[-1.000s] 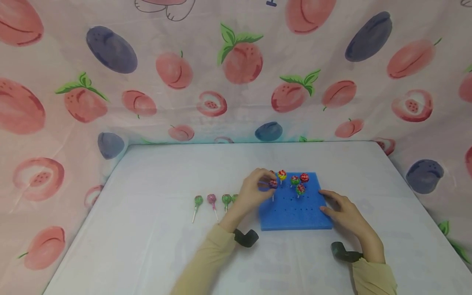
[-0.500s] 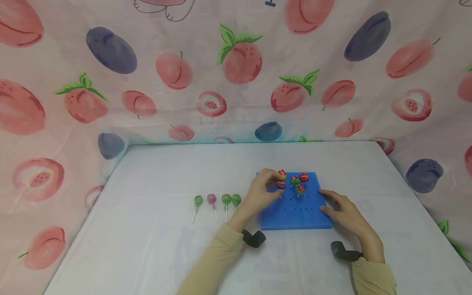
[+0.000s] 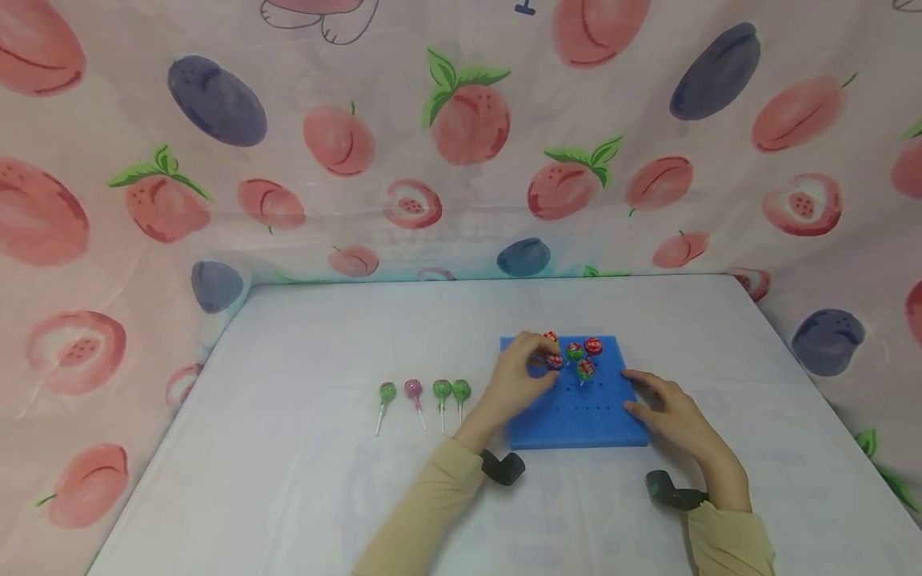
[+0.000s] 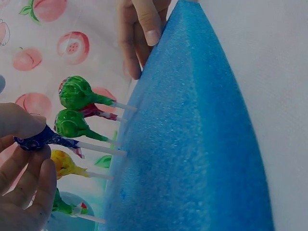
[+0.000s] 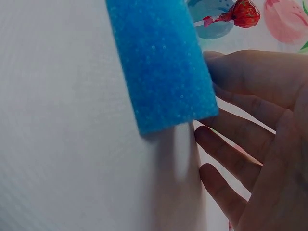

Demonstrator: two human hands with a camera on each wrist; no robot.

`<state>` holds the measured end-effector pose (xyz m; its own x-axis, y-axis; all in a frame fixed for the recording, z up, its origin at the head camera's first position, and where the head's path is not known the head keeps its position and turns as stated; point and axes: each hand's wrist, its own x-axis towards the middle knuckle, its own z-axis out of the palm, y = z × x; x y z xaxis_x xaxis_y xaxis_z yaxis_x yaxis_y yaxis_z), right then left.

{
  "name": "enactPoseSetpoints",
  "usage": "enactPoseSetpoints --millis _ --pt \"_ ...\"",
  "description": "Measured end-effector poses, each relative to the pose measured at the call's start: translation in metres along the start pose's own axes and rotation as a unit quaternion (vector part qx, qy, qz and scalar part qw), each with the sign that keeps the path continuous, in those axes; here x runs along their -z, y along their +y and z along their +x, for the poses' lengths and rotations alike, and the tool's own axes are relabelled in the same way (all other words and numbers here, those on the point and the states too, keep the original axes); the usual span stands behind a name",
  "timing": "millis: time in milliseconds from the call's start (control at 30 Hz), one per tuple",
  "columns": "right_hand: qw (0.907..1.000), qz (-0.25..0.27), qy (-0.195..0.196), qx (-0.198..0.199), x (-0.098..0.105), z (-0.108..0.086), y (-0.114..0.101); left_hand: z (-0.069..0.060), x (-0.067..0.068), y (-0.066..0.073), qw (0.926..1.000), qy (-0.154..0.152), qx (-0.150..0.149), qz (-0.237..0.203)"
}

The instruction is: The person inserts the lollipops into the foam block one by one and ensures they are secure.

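My left hand pinches a dark blue-purple wrapped lollipop by its candy head, over the back left part of a blue foam board. In the left wrist view its white stick points at the board's holed face, and the tip looks to be at the surface; whether it is inside a hole I cannot tell. Upright in the board stand a yellow lollipop, a red lollipop, a green lollipop and other green ones. My right hand touches the board's right edge with relaxed fingers.
Left of the board, several lollipops lie in a row on the white table: green ones, such as the leftmost lollipop, and one pink lollipop. Rows of small holes mark the board's front half. A fruit-print cloth hangs behind.
My left hand has moved a little to the right with the blue-purple lollipop, uncovering the green lollipops on the table. My right hand stays at the board's edge.
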<state>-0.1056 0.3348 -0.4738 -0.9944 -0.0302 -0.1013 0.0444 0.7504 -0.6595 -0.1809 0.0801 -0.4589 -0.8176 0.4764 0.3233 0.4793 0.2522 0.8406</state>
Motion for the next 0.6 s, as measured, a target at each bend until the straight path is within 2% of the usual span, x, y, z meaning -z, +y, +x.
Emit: enactPoseSetpoints --millis 600 --pt "1.0 0.002 0.003 -0.007 -0.0008 -0.0001 -0.0014 -0.0003 -0.0049 -0.0032 0.9999 -0.001 -0.015 0.004"
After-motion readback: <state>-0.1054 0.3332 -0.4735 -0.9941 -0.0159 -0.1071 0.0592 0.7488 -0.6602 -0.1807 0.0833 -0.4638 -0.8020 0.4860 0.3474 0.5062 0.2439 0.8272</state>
